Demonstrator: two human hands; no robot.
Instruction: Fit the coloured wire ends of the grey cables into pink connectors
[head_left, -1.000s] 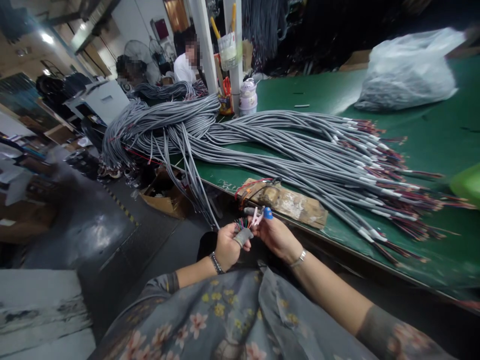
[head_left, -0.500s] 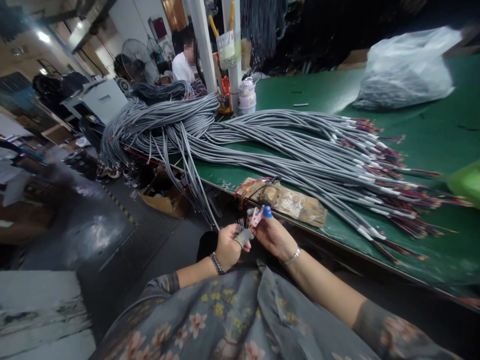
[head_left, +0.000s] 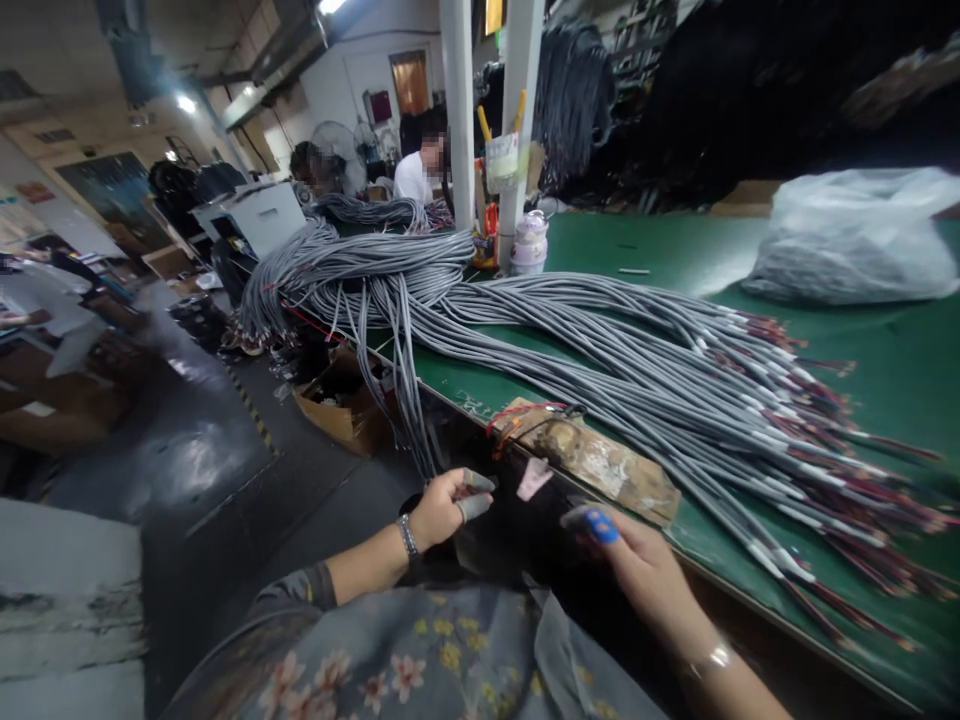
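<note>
My left hand [head_left: 444, 508] is over the dark gap in front of the bench, thumb and forefinger apart in grey finger covers, with nothing visible between them. Just left of it, grey cables [head_left: 416, 400] hang down from the bench edge. To the right, my right hand [head_left: 637, 560] is slightly blurred, a blue wrap on its thumb and a grey-covered fingertip beside it; I see nothing held. A small pale pink piece, perhaps a clip [head_left: 534, 478], is between the hands, apart from both; what supports it is unclear.
A worn wooden board [head_left: 592, 455] with red wires lies along the front edge of the green bench [head_left: 675, 250]. Long grey cables [head_left: 570, 365] with stripped ends spread across it. Behind are a plastic bag [head_left: 855, 240] and a lilac container [head_left: 529, 240]. A cardboard box [head_left: 341, 410] stands below.
My hands have moved apart, the right one to the right and downward. The coloured wires have left my left hand, and the pink piece is no longer at my right fingers. The view has tilted up.
</note>
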